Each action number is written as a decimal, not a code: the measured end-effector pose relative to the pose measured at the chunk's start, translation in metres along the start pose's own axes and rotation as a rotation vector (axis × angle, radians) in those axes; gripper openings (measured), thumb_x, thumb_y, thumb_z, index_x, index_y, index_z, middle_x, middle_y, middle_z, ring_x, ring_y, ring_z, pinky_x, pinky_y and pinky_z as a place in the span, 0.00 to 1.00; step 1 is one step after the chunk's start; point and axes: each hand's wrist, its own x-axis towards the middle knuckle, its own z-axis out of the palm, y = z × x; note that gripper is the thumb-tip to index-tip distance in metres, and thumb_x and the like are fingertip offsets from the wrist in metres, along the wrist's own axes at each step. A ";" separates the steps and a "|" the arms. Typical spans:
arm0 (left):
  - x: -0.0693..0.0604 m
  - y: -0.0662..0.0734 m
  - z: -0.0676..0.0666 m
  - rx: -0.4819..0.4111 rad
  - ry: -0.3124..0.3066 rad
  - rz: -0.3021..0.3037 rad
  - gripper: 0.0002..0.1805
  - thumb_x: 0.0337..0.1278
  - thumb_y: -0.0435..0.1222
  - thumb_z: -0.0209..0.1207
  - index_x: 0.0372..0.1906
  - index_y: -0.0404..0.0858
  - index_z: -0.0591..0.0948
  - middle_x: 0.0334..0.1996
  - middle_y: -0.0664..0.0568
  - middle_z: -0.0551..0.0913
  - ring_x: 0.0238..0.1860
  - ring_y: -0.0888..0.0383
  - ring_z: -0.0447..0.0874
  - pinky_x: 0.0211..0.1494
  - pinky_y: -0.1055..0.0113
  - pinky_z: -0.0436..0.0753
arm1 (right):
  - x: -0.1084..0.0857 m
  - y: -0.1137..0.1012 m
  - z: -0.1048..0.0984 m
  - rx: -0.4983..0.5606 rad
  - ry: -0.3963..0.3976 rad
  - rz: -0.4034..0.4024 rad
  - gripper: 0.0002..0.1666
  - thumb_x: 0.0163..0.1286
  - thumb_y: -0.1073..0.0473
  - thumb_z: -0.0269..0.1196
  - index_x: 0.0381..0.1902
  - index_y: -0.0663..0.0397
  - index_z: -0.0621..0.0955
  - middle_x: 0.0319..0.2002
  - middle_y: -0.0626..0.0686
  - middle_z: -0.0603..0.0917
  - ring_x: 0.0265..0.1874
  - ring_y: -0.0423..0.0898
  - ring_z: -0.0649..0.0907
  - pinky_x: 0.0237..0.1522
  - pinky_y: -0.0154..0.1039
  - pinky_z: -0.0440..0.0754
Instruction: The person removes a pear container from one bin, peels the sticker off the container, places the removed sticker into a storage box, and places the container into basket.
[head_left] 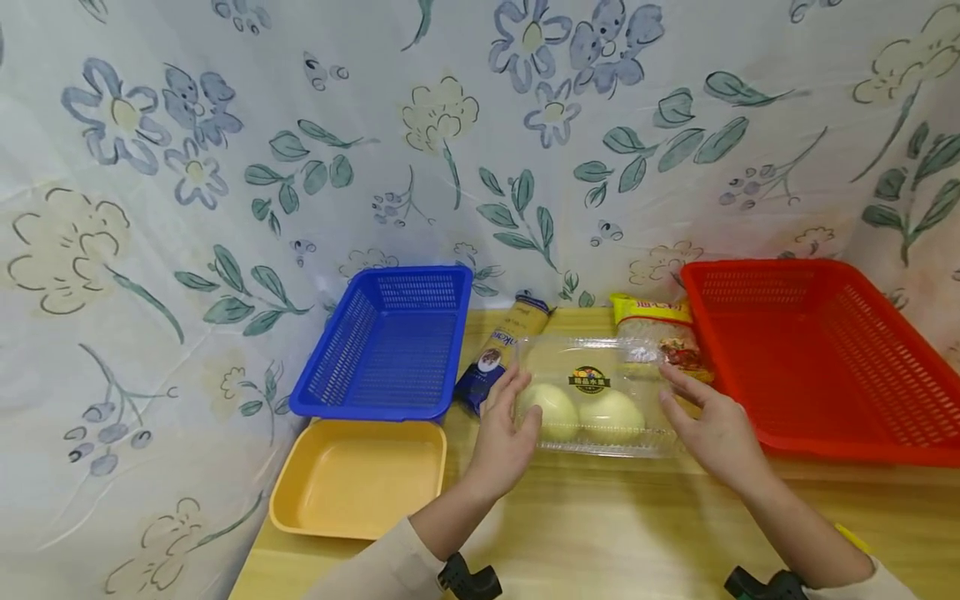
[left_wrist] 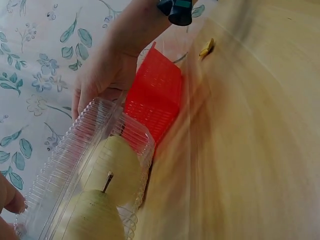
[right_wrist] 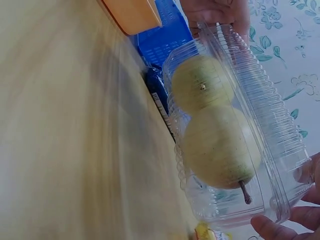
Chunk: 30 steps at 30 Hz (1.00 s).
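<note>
A clear plastic clamshell fruit box (head_left: 588, 380) with a dark printed label is held up above the wooden table. Two pale yellow-green pears, one on the left (head_left: 551, 412) and one on the right (head_left: 612, 417), lie inside it. My left hand (head_left: 501, 442) grips the box at its left end, while my right hand (head_left: 712, 429) holds the right end. In the left wrist view the lid looks closed over the pears. Fingertips and thumb of the right hand (right_wrist: 295, 222) press on the box's end in the right wrist view.
To the left stand a blue basket (head_left: 378, 408) and, nearer, a yellow-orange tray (head_left: 352, 492). Behind the box lie a blue-and-gold packet (head_left: 517, 321) and a yellow-topped bag (head_left: 652, 308). A red basket (head_left: 817, 354) is at right; a small yellow object (left_wrist: 206, 48) lies in front of it.
</note>
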 end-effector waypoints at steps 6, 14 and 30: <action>-0.007 -0.018 0.004 0.031 0.053 0.008 0.26 0.68 0.30 0.53 0.70 0.34 0.73 0.79 0.49 0.61 0.80 0.39 0.48 0.77 0.33 0.55 | -0.005 0.006 0.016 0.002 -0.001 0.009 0.31 0.78 0.47 0.59 0.72 0.55 0.74 0.62 0.71 0.80 0.46 0.59 0.86 0.26 0.33 0.76; -0.012 -0.038 0.010 -0.013 0.100 -0.015 0.25 0.70 0.29 0.52 0.70 0.34 0.74 0.79 0.46 0.61 0.80 0.35 0.50 0.79 0.34 0.51 | -0.013 0.011 0.032 -0.020 0.019 0.025 0.30 0.77 0.47 0.60 0.71 0.53 0.75 0.65 0.68 0.78 0.07 0.36 0.64 0.13 0.35 0.66; -0.021 -0.055 0.011 0.082 0.160 0.044 0.25 0.67 0.28 0.55 0.68 0.36 0.76 0.77 0.46 0.66 0.78 0.36 0.55 0.77 0.31 0.51 | -0.025 0.021 0.045 0.079 -0.005 0.027 0.30 0.77 0.49 0.61 0.71 0.55 0.75 0.71 0.65 0.74 0.53 0.64 0.87 0.41 0.45 0.89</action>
